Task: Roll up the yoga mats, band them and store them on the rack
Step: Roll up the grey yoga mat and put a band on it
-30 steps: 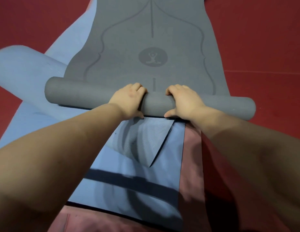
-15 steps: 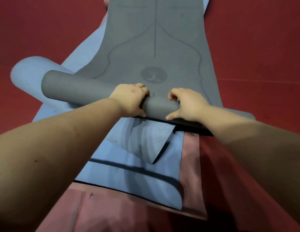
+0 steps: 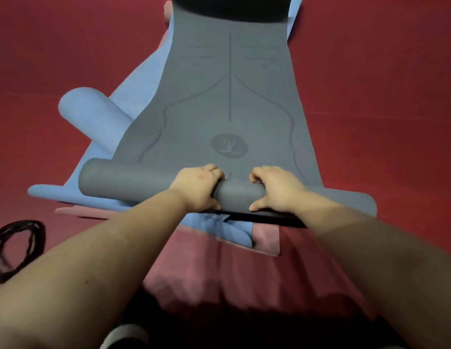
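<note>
Hands are on the grey mat (image 3: pixel 229 96), right at its rolled part. The left hand (image 3: pixel 198 188) curls over the grey roll (image 3: pixel 133 181) with its thumb tucked under the near side. The right hand (image 3: pixel 274 188) does the same thing just beside it, so both hands are grasping the roll.

A second ago the roll was near the little round picture (image 3: pixel 229 146) printed on the mat, with a short line showing between them. Now that short line is hidden under the roll, and the roll sits closer to the round picture. The left end of the roll has also swung forward a bit, so the roll looks tilted and not quite straight across. The view has also pulled back, and now some black bands (image 3: pixel 16 245) show on the red floor (image 3: pixel 383 71) to the left.

This means the rolling is moving along, but there is a lot of flat grey mat left to go, all the way up to its far end. The roll may need a small push on the right side to make it even.

Under the grey mat lies a blue mat (image 3: pixel 98 117), partly rolled at one end, and under that a pink mat (image 3: pixel 219 273). Those two are not rolled up yet. No rack can be seen, so banding and storing come much later.
</note>
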Motion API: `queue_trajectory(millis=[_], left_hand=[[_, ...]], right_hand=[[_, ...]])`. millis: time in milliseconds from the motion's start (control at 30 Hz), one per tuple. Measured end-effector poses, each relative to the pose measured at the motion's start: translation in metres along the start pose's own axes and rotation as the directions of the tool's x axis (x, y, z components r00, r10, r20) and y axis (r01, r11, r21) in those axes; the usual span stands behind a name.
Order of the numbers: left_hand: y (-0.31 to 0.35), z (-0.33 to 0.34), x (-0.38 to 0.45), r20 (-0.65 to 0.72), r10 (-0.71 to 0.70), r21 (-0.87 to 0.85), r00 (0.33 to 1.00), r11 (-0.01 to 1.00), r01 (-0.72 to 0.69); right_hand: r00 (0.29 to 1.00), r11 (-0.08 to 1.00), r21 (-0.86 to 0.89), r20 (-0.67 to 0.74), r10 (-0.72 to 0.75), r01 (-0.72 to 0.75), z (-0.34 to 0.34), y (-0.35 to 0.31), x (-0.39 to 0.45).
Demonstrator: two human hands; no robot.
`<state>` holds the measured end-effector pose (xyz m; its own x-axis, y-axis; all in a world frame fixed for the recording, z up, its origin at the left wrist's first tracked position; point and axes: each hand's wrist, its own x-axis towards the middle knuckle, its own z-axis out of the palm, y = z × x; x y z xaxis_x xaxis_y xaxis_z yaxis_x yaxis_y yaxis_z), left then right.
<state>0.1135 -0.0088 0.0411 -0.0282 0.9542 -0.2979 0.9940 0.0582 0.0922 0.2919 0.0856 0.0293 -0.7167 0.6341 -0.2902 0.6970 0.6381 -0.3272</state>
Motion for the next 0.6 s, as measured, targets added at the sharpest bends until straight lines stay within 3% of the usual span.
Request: queue_trajectory(millis=[233,500,533,600], left_hand=[[0.000,0.050,-0.047,0.036,-0.043,-0.088,0.998,0.995,0.046],[-0.014,0.106,-0.037,0.083,-0.062,-0.173,0.995,0.982,0.076],[-0.017,0.109,-0.034,0.089,-0.059,-0.197,0.994,0.977,0.076],[-0.023,0.112,-0.027,0.095,-0.049,-0.230,0.994,0.971,0.069]], right_hand=[[0.999,1.000,0.029,0.052,-0.014,0.012,0.057,-0.020,-0.029],[0.998,0.996,0.080,0.040,0.039,-0.042,0.116,-0.011,-0.020],[0.999,0.995,0.087,0.020,0.038,-0.039,0.119,-0.010,-0.021],[0.987,0.999,0.019,-0.154,-0.043,0.047,0.129,-0.008,-0.025]])
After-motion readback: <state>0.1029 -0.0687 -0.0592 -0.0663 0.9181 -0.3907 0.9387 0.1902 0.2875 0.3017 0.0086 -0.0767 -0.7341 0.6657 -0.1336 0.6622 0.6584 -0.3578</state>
